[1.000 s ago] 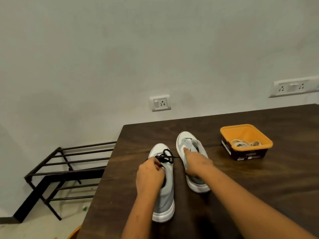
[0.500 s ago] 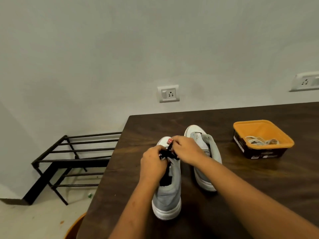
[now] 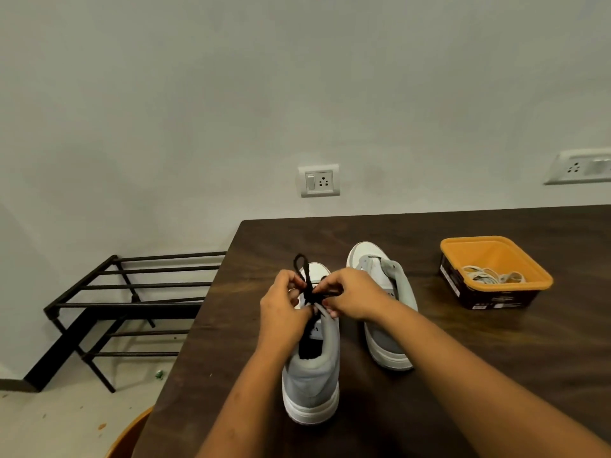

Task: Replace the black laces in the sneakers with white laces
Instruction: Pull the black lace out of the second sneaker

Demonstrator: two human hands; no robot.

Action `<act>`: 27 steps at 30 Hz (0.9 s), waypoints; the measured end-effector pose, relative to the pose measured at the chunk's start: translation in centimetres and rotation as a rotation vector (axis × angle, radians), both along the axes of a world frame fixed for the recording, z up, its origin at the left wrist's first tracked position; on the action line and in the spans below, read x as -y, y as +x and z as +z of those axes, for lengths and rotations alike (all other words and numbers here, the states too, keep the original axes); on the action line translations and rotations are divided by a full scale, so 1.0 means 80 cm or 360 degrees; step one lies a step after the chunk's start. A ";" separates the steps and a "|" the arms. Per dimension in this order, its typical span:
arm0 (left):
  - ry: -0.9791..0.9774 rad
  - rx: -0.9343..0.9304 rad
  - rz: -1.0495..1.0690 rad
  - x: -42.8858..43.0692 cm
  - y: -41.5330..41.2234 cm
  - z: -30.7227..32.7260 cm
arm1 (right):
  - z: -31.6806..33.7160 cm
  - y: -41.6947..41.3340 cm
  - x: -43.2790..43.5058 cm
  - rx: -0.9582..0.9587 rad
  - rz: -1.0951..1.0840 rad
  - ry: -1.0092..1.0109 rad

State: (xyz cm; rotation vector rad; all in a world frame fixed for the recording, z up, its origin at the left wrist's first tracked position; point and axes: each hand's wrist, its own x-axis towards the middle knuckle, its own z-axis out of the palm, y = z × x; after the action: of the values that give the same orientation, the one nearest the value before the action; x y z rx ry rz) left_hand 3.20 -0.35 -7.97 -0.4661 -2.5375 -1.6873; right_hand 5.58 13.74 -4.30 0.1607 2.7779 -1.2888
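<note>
Both hands were bunched over the front of the nearer sneaker [image 3: 312, 375]. Left hand [image 3: 284, 309] had its fingers curled in, pinching the black lace [image 3: 309, 285], and right hand [image 3: 350, 294] pinched it from the other side. A thin braided loop of lace poked up past the knuckles. That shoe had a soft grey heel and a chunky white sole, and sat toe-away on the dark wood-grain table [image 3: 463, 375]. Its twin [image 3: 386, 342] sat just beside it on the right. Well off to the right was a square orange tub [image 3: 515, 256] with rounded corners, holding a tangle of white laces [image 3: 492, 276]. A black bar rack [image 3: 132, 302] stood on the floor to the left.
</note>
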 end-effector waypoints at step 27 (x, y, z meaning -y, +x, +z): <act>-0.0044 0.0066 0.0062 0.005 0.005 -0.002 | 0.054 -0.001 -0.010 -0.0571 -0.0680 -0.1780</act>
State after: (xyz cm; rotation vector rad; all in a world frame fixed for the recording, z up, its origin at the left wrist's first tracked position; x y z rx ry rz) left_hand 3.57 -0.73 -8.14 -0.3849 -2.5842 -1.6682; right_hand 5.50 14.52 -0.01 0.4744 1.8146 -2.9553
